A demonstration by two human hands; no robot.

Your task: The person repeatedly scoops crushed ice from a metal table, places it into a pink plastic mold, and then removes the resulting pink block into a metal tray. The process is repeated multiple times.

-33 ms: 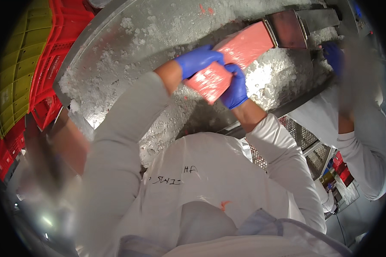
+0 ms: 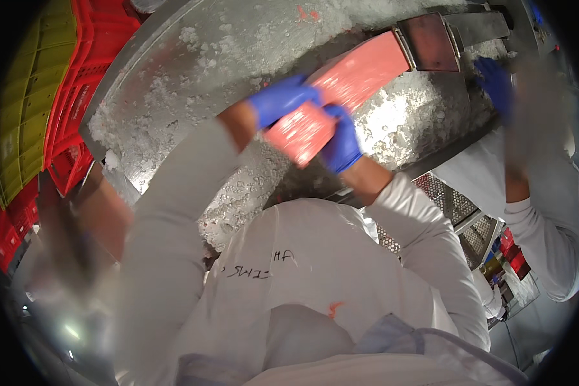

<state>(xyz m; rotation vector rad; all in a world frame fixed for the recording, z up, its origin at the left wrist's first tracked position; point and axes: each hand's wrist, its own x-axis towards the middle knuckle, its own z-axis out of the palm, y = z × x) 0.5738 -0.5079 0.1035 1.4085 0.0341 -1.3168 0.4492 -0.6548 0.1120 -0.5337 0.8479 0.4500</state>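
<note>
A long pink strip with a shiny, film-like surface (image 2: pixel 360 67) slants over the icy metal work surface. Its far end meets a dark, reddish square piece with metal edges (image 2: pixel 430 44). My left hand (image 2: pixel 283 100), in a blue glove and blurred by motion, is closed on the strip's left edge. Opposite it, my right hand (image 2: pixel 342 140), also blue-gloved, grips the right edge with the thumb on top. The strip's near end (image 2: pixel 302 138) sticks out between my hands and bends downward. What lies inside or under the strip cannot be made out.
Crushed ice (image 2: pixel 154 103) covers much of the metal surface (image 2: pixel 167 48). At the right, a co-worker's blue-gloved hand (image 2: pixel 495 87) is over the surface. Red crates (image 2: pixel 100 45) and a yellow-green crate (image 2: pixel 32 83) stand at the left. Perforated metal (image 2: pixel 482 235) shows below right.
Both my hands have moved a little toward me and to the left, with the strip's near end. The co-worker's gloved hand has shifted slightly left and up.
</note>
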